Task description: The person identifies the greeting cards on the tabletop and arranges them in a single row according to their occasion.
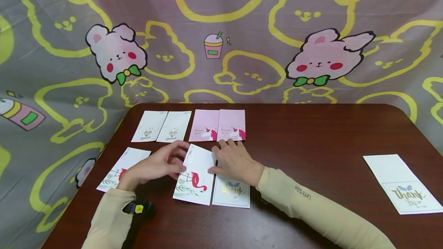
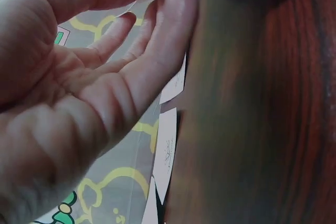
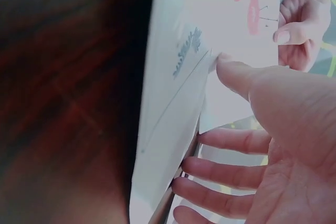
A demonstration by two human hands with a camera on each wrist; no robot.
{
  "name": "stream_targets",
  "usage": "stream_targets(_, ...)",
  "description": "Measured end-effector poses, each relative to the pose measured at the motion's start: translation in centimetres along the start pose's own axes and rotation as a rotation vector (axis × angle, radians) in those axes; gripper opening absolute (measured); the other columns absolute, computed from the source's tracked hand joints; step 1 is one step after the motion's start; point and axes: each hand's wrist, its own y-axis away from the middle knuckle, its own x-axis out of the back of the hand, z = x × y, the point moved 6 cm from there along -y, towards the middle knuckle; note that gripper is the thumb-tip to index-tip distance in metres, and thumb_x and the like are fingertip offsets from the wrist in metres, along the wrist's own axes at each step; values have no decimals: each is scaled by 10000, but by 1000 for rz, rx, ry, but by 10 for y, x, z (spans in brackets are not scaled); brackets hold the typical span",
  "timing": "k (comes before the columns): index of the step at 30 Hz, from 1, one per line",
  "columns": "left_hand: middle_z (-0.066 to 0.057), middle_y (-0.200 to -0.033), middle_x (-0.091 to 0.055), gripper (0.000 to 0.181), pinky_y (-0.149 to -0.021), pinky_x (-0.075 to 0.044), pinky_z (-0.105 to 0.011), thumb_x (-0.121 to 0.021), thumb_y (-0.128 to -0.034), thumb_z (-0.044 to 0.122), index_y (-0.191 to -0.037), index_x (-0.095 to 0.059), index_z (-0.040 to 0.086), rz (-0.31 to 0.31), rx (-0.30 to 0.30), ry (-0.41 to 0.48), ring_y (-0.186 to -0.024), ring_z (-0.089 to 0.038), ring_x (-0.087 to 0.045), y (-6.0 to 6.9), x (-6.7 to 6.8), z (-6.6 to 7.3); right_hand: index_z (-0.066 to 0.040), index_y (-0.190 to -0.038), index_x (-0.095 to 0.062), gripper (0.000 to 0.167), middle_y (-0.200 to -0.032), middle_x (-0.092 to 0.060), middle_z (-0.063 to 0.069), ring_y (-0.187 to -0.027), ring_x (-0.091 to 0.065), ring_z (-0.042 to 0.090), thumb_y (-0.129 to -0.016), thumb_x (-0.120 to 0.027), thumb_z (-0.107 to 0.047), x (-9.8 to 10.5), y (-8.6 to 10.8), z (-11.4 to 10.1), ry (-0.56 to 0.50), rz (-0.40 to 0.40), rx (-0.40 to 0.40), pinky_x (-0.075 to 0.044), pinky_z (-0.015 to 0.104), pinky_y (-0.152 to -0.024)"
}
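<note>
In the head view, my left hand (image 1: 162, 164) pinches the left edge of a white flamingo card (image 1: 195, 176) between thumb and fingers. The card is tilted slightly. My right hand (image 1: 235, 160) is over the upper part of a thank-you card (image 1: 231, 194), which lies just right of the flamingo card. In the right wrist view, the right thumb (image 3: 233, 72) touches where the two cards meet, and its fairly straight fingers lie along the far edge. A second flamingo card (image 1: 121, 168) lies left, partly behind the left wrist.
Along the back lie two white diamond cards (image 1: 149, 126) and two pink unicorn cards (image 1: 204, 124), each pair side by side. Another thank-you card (image 1: 403, 183) lies open at the far right of the brown table (image 1: 311, 141). A patterned cloth (image 1: 256, 34) hangs behind.
</note>
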Motion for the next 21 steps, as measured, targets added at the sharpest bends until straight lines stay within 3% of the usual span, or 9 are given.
stream_targets(7, -246, -1260, -578, 627, -765, -634, -454, -684, -946, 49, -1481, -355, 52, 57, -25, 54, -971, -267, -702, 1, 11, 3, -60, -1496, -474, 788, -1343, -648, 165, -1186, -642, 342, -933, -673, -574, 5, -2, 8, -171, 21, -32, -541, 507, -993)
stream_targets(12, -250, -1272, -577, 640, -770, -637, -433, -675, -944, 24, -1483, -331, 44, 135, -64, 97, -971, -216, -707, 1, 21, 8, -19, -1547, -381, 818, -1404, -618, 201, -1232, -649, 322, -953, -686, -493, 16, -2, 15, -404, 90, -55, -553, 476, -1017)
stream_targets(16, -224, -1262, -563, 659, -759, -640, -418, -660, -947, -6, -1500, -305, 39, 207, -103, 149, -958, -167, -708, -1, 24, 13, 2, -1537, -380, 768, -1202, -706, 136, -1022, -688, 228, -956, -712, -374, 21, 0, 19, -601, 135, -56, -574, 393, -933)
stream_targets(19, -176, -1248, -563, 653, -760, -640, -404, -649, -951, -18, -1502, -307, 54, 251, -121, 185, -954, -149, -712, -5, 23, 16, 0, -1522, -394, 722, -1000, -710, 51, -829, -639, 133, -950, -728, -288, 23, 1, 22, -686, 180, -48, -547, 298, -804)
stream_targets(21, -146, -1236, -568, 646, -767, -640, -400, -644, -952, -24, -1499, -310, 63, 270, -132, 206, -956, -148, -717, -7, 21, 18, -7, -1506, -417, 691, -979, -712, 29, -808, -639, 92, -942, -739, -244, 25, 2, 25, -719, 218, -47, -535, 267, -788)
